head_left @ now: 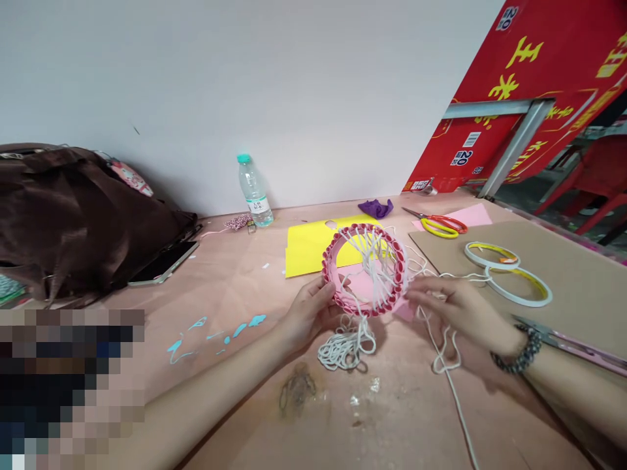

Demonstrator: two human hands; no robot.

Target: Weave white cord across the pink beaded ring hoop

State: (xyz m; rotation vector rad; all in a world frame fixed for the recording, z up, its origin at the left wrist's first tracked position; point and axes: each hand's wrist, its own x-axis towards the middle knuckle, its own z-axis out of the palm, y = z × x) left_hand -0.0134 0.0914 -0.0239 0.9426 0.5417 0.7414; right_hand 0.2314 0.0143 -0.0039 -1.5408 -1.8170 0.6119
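Observation:
A pink ring (401, 264) edged with small rolled pink loops is held upright, tilted toward me. White cord (375, 254) is strung across its opening in a fan of strands. My left hand (318, 303) grips the ring's lower left rim, thumb in front. At the right rim, my right hand (453, 307) has its fingers drawn together on the white cord; the fingertips are partly hidden. More cord trails from there down the table. A loose bundle of white cord (345, 349) lies below the ring, linked to its bottom edge.
Behind the ring lie yellow paper (306, 245) and purple cloth (376, 208). Right are yellow-red scissors (441, 226), tape rolls (519, 287), a cardboard sheet (441, 251) and a pink-handled cutter (588, 349). A bottle (255, 192), phone (164, 264) and dark bag (88, 222) stand left.

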